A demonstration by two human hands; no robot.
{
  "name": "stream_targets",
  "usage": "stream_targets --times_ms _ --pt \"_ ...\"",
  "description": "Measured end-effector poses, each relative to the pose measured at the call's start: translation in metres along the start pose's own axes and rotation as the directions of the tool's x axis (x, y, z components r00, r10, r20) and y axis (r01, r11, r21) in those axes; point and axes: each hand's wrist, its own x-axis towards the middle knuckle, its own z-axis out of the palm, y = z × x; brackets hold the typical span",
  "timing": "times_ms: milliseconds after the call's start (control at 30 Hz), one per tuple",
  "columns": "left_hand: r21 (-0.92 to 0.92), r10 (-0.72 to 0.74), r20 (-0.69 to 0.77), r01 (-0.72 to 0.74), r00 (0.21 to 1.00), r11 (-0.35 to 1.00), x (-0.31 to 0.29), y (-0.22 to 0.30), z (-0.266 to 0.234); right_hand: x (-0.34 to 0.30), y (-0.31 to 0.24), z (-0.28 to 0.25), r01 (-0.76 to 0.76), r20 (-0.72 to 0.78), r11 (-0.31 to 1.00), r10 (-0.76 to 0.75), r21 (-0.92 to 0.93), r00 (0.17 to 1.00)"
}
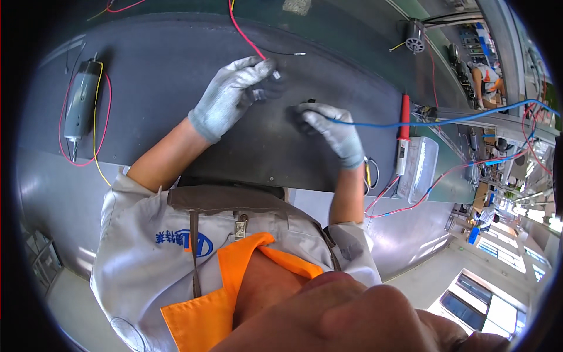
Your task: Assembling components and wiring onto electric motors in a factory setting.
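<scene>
My left hand [237, 91], in a grey-white glove with dark fingertips, is closed on a red wire [240, 29] that comes down from the far edge. A small pale metal end [277, 75] shows at its fingers. A black wire [281, 53] with a silvery tip lies just beyond. My right hand [331, 126], gloved alike, is closed round the end of a blue wire [381, 125] running off to the right. A small dark piece [311, 101] shows at its fingers; its kind cannot be made out. The two hands are apart above the dark mat [252, 155].
A grey cylindrical motor [82, 108] with red and yellow wires lies at the left; another motor [415, 38] is far right. A red-handled probe [404, 126], a clear plastic tray [421, 167] and scissors [370, 175] lie right of my right hand. Metal posts stand farther right.
</scene>
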Motion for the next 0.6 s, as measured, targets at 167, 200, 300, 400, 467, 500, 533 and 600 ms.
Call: stream_targets --times_ms 167,200,300,400,467,500,533,600 --pt "0.075 0.017 -0.071 -0.012 0.997 0.997 -0.004 0.006 0.021 -0.014 -0.034 0.054 0.439 -0.126 0.898 -0.438 -0.020 0.890" --pt "0.076 0.027 -0.050 -0.024 0.998 0.997 -0.004 0.007 0.023 -0.017 -0.041 0.060 0.365 -0.199 0.905 -0.325 0.217 0.925" --pt "0.029 0.063 -0.061 -0.061 0.996 0.998 -0.001 -0.005 0.016 -0.001 -0.036 0.064 0.372 -0.172 0.862 -0.332 0.343 0.927" --pt "-0.007 0.051 -0.048 -0.051 0.998 0.999 -0.003 0.000 0.023 0.006 -0.034 0.067 0.378 -0.174 0.824 -0.336 0.421 0.926" --pt "-0.036 0.022 -0.030 -0.023 0.999 0.999 -0.004 0.002 0.026 0.008 -0.034 0.069 0.387 -0.193 0.819 -0.337 0.424 0.922" --pt "-0.049 0.020 -0.029 -0.022 0.999 0.999 -0.003 0.003 0.027 0.009 -0.034 0.070 0.385 -0.198 0.809 -0.330 0.445 0.923" --pt "-0.061 0.019 -0.028 -0.020 0.999 0.998 -0.003 0.003 0.027 0.010 -0.035 0.071 0.382 -0.204 0.798 -0.324 0.466 0.924" --pt "-0.051 0.016 -0.035 -0.018 0.999 0.999 -0.006 0.004 0.027 0.009 -0.036 0.071 0.378 -0.192 0.794 -0.326 0.476 0.926"
